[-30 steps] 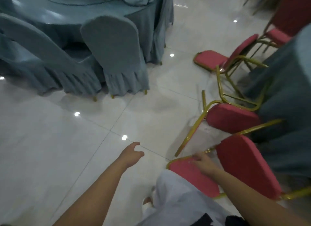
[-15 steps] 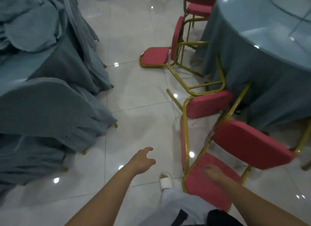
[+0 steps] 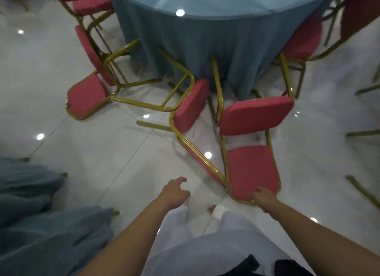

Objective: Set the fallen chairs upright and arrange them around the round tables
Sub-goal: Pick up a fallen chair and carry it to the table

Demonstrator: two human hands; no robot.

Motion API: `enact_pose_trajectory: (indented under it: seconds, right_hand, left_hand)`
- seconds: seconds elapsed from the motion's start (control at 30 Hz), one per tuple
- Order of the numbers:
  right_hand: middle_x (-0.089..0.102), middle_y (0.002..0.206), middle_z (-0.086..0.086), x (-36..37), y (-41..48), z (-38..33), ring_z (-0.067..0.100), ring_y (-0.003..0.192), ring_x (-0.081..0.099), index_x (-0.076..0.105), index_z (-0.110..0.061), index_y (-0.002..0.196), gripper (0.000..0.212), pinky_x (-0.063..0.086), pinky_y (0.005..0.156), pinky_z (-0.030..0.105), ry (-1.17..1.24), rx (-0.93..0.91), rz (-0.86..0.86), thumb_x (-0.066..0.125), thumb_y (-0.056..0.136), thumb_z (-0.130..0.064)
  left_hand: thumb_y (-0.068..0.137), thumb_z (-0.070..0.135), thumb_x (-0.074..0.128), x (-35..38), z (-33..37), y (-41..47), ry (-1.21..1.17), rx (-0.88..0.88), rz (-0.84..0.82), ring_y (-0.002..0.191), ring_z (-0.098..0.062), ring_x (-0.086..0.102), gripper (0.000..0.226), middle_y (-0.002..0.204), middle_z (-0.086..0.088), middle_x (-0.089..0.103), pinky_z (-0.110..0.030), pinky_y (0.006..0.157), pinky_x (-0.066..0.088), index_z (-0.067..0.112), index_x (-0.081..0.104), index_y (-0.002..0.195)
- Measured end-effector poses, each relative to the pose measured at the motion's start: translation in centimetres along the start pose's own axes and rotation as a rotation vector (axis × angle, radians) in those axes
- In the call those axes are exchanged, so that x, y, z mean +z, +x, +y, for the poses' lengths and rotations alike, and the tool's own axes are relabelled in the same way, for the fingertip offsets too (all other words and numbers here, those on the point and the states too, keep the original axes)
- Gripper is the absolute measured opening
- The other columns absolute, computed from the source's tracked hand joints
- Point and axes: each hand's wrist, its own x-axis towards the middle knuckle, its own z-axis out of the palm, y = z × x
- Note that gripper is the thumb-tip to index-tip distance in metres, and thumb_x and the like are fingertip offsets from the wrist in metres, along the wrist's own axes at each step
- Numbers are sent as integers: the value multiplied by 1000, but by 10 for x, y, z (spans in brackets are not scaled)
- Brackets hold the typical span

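A round table [image 3: 205, 35] draped in blue cloth fills the top centre. My right hand [image 3: 262, 196] grips the top edge of the backrest of a red chair with a gold frame [image 3: 251, 168]; its seat points at the table and the chair tilts back toward me. Just left of it a second red chair [image 3: 191, 105] lies on its side, its backrest edge touching the held chair. A third red chair [image 3: 86, 94] lies tipped over further left. My left hand [image 3: 176, 190] hovers over the floor, fingers loosely curled, holding nothing.
Red chairs stand at the table's top left [image 3: 90, 3] and right [image 3: 302, 39]. Chairs in blue covers [image 3: 30, 224] crowd the lower left. Gold chair legs [image 3: 362, 131] poke in at the right edge. My slippered foot [image 3: 218, 210] is just below the held chair.
The view has swung right until the round table is straight ahead. My right hand has kept hold of the chair's backrest, and the chair now faces the table. The left hand stays free.
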Motion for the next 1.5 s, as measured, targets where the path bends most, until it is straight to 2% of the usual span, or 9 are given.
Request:
enact_pose_trajectory:
  seconds: [0.2, 0.33, 0.47, 0.6, 0.77, 1.03, 1.23, 1.37, 1.5]
  right_hand:
    - [55, 116, 6, 49, -26, 35, 22, 95, 55, 57, -11, 124, 41, 42, 75, 30, 307, 209, 76, 68, 89, -29]
    - [56, 105, 5, 101, -19, 56, 17, 83, 53, 60, -12, 123, 40, 41, 70, 28, 461, 343, 57, 69, 87, -30]
    - [61, 118, 4, 142, 14, 75, 20, 100, 60, 61, -16, 122, 36, 45, 81, 28, 551, 339, 32, 68, 89, -30]
    - [63, 116, 4, 170, 63, 109, 21, 101, 61, 61, -16, 120, 31, 48, 88, 32, 621, 355, 19, 64, 92, -29]
    - [61, 114, 4, 188, 119, 171, 21, 101, 59, 60, -16, 121, 37, 44, 84, 29, 600, 449, -13, 65, 89, -33]
    - [63, 97, 7, 168, 174, 238, 22, 84, 59, 66, -14, 107, 22, 39, 60, 25, 724, 508, 89, 69, 88, -26]
    - [62, 100, 10, 155, 170, 243, 26, 89, 57, 67, -11, 106, 22, 42, 70, 29, 731, 504, 149, 68, 88, -24]
    - [62, 97, 10, 141, 130, 205, 24, 84, 56, 66, -11, 106, 21, 38, 60, 25, 783, 477, 116, 68, 88, -22]
    - [62, 116, 9, 115, 75, 141, 24, 97, 60, 61, -11, 120, 34, 46, 76, 27, 651, 347, 45, 67, 88, -23]
  left_hand:
    - [90, 33, 59, -14, -1, 68, 427, 107, -140, 127, -27, 49, 59, 147, -6, 44, -37, 103, 42, 26, 40, 146]
    - [90, 37, 59, 16, 1, 124, 680, 125, -186, 127, -30, 47, 64, 143, -7, 47, -39, 101, 40, 23, 36, 148]
    - [87, 31, 59, 80, 12, 180, 795, 219, -219, 124, -32, 49, 65, 137, -11, 50, -39, 99, 42, 21, 37, 147]
    - [83, 25, 61, 147, 29, 242, 931, 421, -156, 128, -32, 44, 62, 137, -11, 49, -42, 105, 36, 18, 41, 141]
    - [84, 20, 56, 218, 43, 309, 1323, 510, -172, 135, -33, 35, 57, 140, -9, 46, -51, 113, 23, 21, 41, 140]
    - [89, 13, 52, 278, 32, 354, 1629, 485, -76, 108, -25, 61, 36, 111, 1, 64, -44, 88, 45, 26, 60, 121]
    - [93, 10, 52, 270, 42, 347, 1659, 451, -182, 116, -27, 60, 40, 124, -2, 63, -48, 93, 47, 26, 55, 130]
    - [91, 8, 57, 218, 56, 302, 1605, 408, -159, 116, -29, 60, 48, 125, -4, 63, -49, 96, 46, 31, 52, 133]
    - [87, 5, 61, 139, 78, 231, 1567, 404, -193, 113, -27, 60, 52, 122, -2, 62, -44, 91, 51, 32, 55, 131]
